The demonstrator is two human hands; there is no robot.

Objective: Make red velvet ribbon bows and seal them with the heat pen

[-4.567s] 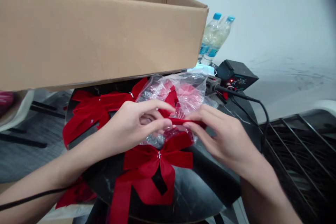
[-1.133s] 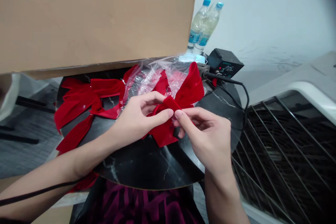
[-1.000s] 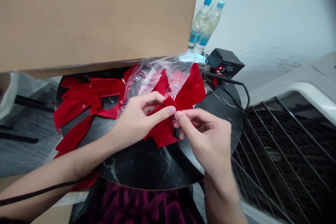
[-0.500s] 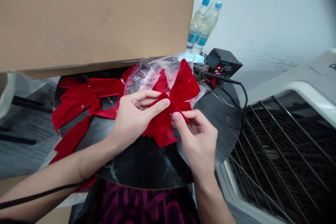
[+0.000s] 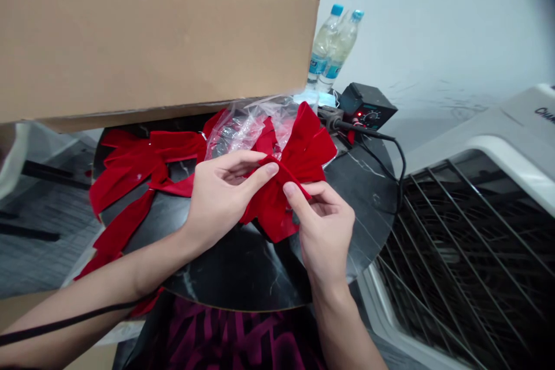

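A red velvety ribbon bow is held up between my two hands over a round black marbled table. My left hand pinches the middle band of the bow between thumb and fingers from the left. From the right, my right hand grips the lower end of the same band, its thumb on top and its fingers curled beneath. Behind the bow lies a clear plastic bag with red showing through it. More red ribbon is spread to the left and hangs over the table's edge.
A large open cardboard box stands at the back left. Two bottles with blue caps are behind the table. A black control unit with a lit red light and a cable sits at the back right, beside a grilled appliance.
The bow has turned slightly in my hands, its upper loops fanning a little further right. Both hands keep their pinch. The whole view has shifted slightly.
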